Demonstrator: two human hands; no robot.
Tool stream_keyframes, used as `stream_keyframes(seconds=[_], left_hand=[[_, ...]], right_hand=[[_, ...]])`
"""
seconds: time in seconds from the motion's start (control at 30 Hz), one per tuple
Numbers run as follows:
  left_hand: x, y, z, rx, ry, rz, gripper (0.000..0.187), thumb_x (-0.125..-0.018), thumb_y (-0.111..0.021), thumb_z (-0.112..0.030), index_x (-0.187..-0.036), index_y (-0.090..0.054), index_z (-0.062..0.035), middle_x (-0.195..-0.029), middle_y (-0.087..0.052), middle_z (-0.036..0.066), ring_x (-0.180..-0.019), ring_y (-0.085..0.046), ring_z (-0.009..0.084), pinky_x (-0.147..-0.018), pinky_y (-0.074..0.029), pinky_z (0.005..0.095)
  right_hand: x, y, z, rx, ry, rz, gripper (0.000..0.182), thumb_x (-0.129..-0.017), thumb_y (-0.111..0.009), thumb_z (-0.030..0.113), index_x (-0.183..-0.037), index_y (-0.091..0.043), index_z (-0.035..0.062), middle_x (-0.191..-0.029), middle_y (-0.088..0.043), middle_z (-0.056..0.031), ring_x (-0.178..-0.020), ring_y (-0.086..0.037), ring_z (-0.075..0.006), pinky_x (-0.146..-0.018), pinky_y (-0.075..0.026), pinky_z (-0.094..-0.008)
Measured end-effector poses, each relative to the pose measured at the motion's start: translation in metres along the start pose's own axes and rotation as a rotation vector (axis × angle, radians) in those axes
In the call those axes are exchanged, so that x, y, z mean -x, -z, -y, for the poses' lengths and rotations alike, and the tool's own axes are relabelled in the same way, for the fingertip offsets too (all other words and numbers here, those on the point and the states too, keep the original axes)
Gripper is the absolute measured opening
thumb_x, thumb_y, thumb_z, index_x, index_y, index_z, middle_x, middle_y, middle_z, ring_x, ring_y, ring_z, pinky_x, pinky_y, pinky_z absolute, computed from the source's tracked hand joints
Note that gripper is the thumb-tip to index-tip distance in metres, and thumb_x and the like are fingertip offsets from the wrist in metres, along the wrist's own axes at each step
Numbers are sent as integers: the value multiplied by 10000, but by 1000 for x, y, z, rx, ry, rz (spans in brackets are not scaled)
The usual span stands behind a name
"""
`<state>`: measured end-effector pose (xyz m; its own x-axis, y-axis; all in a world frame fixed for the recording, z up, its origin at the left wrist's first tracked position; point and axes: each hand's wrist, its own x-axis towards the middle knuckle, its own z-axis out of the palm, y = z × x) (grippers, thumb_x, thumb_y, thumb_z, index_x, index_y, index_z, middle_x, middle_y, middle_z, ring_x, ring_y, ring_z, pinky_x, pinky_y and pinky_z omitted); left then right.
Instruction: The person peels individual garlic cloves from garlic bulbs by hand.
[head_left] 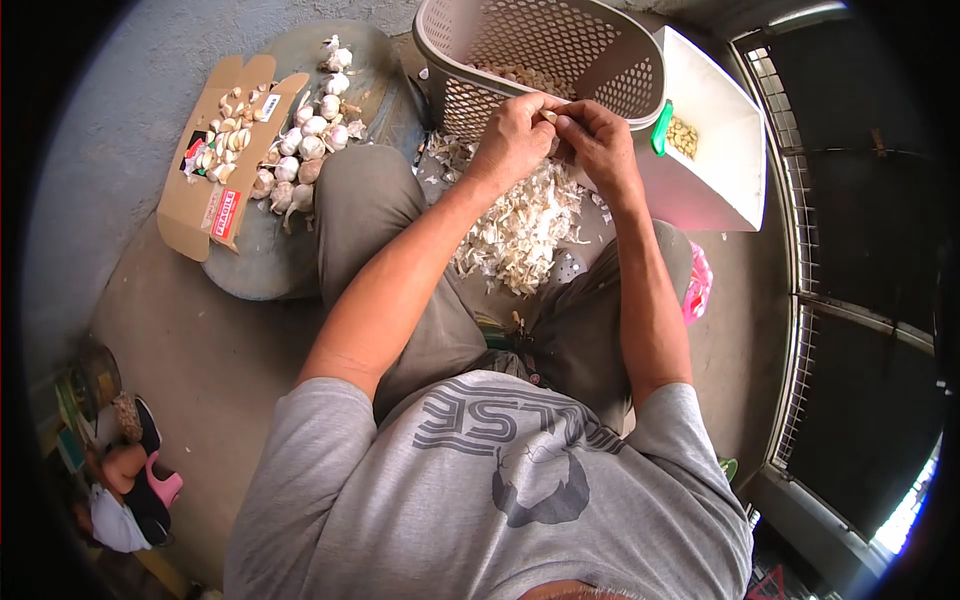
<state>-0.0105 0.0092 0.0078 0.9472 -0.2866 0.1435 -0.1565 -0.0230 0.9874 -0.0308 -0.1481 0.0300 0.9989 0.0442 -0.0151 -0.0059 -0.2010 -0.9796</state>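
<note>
My left hand (513, 138) and my right hand (603, 145) meet in front of the basket, fingers pinched together. Between their fingertips is a small pale garlic clove (548, 116), gripped from both sides. Below them lies a heap of papery garlic skins (520, 232) on the floor between my legs. Just beyond my fingers stands a grey-brown perforated plastic basket (455, 85) with loose garlic pieces at its bottom. Right of my right hand, a white bin (715, 185) holds peeled garlic cloves (683, 137). A green plastic object (661, 128) hangs at the bin's near-left rim.
On a round stool (250, 277) at my left, whole garlic bulbs (312, 127) lie beside an opened cardboard box (185, 222) carrying separated cloves (230, 143). A pink patterned item (698, 284) rests by my right knee. Another person (125, 470) is at the lower left edge.
</note>
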Motion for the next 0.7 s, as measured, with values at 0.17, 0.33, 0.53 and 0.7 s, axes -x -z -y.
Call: stream_keyframes(seconds=[0.17, 0.33, 0.53, 0.7], left_hand=[[4, -5, -5, -138, -180, -18, 190, -936, -669, -78, -1078, -700, 45, -806, -716, 114, -670, -656, 179, -628, -530, 336], [4, -3, -7, -355, -253, -33, 176, -928, -654, -122, -831, -622, 22, -777, -672, 234, -774, -677, 440, -673, -531, 502], [4, -3, 5, -413, -386, 3, 189, -921, -661, -136, -823, -636, 24, -789, -676, 248, -774, -682, 439, -690, -545, 508], [6, -2, 2, -362, -275, 48, 144, -896, -727, -96, -882, -677, 38, -756, -681, 201, -663, -662, 326, -617, -507, 411]], right_hand=[[-7, 14, -12, -105, 14, -95, 137, -982, -680, 100, -1008, -683, -34, -756, -644, 1, -604, -564, -65, -552, -469, -219], [-8, 19, -9, -80, -66, 26, 196, -1017, -656, 179, -985, -664, -14, -767, -644, -23, -621, -588, -84, -557, -481, -235], [-6, 14, -12, -76, -31, 32, 205, -1011, -663, 173, -908, -636, -2, -687, -611, -9, -518, -540, -72, -458, -436, -240], [-8, 22, -19, -145, -64, -58, 167, -990, -679, 134, -907, -636, -4, -726, -630, -21, -508, -528, -66, -447, -433, -237]])
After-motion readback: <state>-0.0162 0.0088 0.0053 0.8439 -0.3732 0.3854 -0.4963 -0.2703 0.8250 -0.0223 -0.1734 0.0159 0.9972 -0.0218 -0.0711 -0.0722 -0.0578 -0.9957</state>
